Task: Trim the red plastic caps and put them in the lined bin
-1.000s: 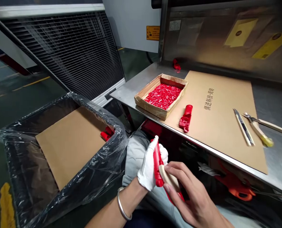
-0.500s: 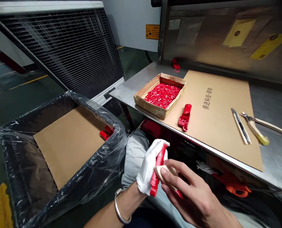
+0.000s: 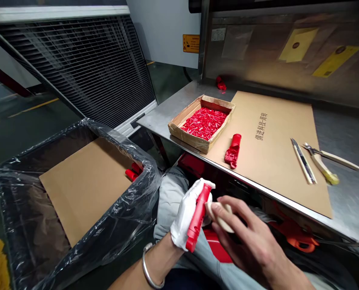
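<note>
My left hand (image 3: 181, 219), in a white glove, is closed round a long red plastic part (image 3: 199, 217) above my lap. My bare right hand (image 3: 248, 233) pinches a small off-white pad (image 3: 221, 216), whose exact kind I cannot make out. The pad is close to the right side of the red part; whether they touch is hard to tell. On the cardboard sheet (image 3: 276, 149) in front lies another red plastic part (image 3: 233, 151).
A cardboard tray (image 3: 188, 141) of small red scraps stands at the table's left edge. A craft knife (image 3: 303, 161) and nippers (image 3: 321, 163) lie on the right. At left is a plastic-lined bin (image 3: 13, 225) with cardboard and red parts. More red plastic (image 3: 221, 83) lies at the back.
My right hand has drawn the pad slightly right, off the face of the red part. The red part has turned a little in my left hand, showing more of its side.
</note>
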A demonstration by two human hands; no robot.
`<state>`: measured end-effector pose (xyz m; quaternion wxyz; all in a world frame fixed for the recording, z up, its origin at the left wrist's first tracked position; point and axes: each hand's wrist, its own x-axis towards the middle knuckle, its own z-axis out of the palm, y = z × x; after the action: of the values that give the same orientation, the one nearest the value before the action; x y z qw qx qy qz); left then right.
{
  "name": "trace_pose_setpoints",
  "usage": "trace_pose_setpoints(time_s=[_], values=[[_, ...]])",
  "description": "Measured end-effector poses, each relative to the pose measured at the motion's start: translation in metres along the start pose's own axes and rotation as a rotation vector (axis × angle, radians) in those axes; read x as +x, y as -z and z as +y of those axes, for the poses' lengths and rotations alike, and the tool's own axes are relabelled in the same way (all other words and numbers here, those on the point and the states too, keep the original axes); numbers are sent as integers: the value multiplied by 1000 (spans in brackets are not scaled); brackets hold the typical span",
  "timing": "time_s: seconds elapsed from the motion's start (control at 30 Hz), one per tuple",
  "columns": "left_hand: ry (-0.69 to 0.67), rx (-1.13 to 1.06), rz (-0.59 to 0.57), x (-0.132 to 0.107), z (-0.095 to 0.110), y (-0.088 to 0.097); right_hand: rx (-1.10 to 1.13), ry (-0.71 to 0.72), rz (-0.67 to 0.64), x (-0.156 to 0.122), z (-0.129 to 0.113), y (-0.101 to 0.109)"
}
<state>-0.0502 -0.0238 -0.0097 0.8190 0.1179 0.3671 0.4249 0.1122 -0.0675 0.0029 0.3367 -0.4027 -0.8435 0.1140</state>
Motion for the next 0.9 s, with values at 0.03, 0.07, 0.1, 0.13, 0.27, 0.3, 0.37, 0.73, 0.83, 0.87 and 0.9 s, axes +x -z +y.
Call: trace_pose_setpoints(time_s=[0.03,0.07,0.1,0.13,0.27,0.3,0.37,0.73,0.83,0.87,0.9], values=[[-4,12,-18,1,1,1,-69,-48,44,2,8,4],[-12,35,-25,2,2,2,-149,-120,102,6,17,10],[-24,69,-17,2,4,2,-230,-208,157,11,29,16],[-35,108,3,2,6,2,-291,-298,200,17,40,22],[-67,243,89,-2,17,6,-350,-541,183,49,79,38],[-77,269,95,-4,20,8,-346,-563,164,59,84,38],[-104,311,104,-8,26,13,-349,-587,138,77,90,33],[-620,1021,29,9,61,-35,-235,-727,158,107,118,33],[-808,1320,74,49,62,-71,-192,-713,310,77,104,53],[-824,1418,114,65,59,-83,-176,-704,351,65,98,58],[-825,1495,154,81,56,-94,-160,-696,378,53,92,62]])
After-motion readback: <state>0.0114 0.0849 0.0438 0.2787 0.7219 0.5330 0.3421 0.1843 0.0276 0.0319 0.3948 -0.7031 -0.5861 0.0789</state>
